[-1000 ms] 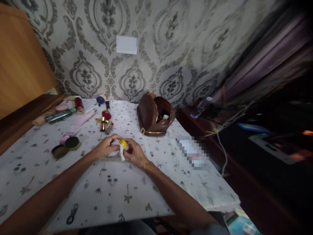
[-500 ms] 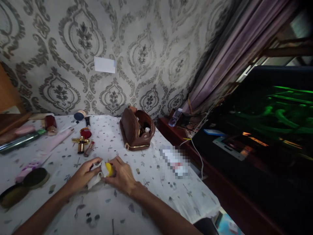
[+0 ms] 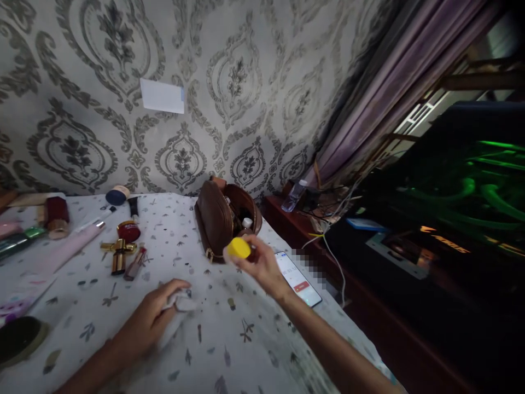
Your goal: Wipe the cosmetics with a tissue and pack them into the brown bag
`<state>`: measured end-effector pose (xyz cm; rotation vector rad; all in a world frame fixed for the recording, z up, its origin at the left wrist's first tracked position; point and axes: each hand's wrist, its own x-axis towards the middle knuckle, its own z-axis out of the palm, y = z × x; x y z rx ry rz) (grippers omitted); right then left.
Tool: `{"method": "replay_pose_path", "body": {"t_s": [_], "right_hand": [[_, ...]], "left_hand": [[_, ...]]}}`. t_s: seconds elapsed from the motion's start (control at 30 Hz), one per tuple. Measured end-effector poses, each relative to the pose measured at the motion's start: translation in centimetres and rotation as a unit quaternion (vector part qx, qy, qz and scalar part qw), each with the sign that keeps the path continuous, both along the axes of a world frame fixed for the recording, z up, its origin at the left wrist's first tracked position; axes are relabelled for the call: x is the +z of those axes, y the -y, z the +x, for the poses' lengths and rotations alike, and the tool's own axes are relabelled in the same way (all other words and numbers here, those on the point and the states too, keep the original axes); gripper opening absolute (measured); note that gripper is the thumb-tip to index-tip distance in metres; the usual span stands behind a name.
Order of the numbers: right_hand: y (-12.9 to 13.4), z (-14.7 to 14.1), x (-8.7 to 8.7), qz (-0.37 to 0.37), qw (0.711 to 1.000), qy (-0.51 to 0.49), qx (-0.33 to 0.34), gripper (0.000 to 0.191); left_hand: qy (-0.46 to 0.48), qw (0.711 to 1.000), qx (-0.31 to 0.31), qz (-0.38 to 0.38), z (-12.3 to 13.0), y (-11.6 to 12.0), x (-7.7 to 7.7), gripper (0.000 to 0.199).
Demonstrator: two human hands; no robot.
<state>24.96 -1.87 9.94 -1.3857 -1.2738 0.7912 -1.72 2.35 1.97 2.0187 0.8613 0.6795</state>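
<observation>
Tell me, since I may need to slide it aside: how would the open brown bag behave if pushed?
The brown bag looks broad-based, so it would probably slide rather than tip. Its sides look padded and rounded, suggesting they would give only a little. Things inside, including one with a white cap, might shift.

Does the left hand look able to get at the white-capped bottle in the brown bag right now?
Probably not easily. The bag is open, but the right hand, holding a yellow-capped container, is in front of the bottle, and the left hand holds a white cloth.
</observation>
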Motion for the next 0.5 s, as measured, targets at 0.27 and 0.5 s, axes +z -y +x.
{"method": "replay_pose_path", "body": {"t_s": [0.27,0.5], "right_hand": [[-4.4,6.2,4.0,0.068,0.986,0.135,-0.073,0.043],[-6.9,7.9,4.3,0.054,0.964,0.255,-0.060,0.033]], "left_hand": [[-0.081,0.982,-0.135,0.105,13.3,-3.4,6.0,0.082],[-0.134,0.981,-0.126,0.062,14.2,-3.8,5.6,0.071]]}}
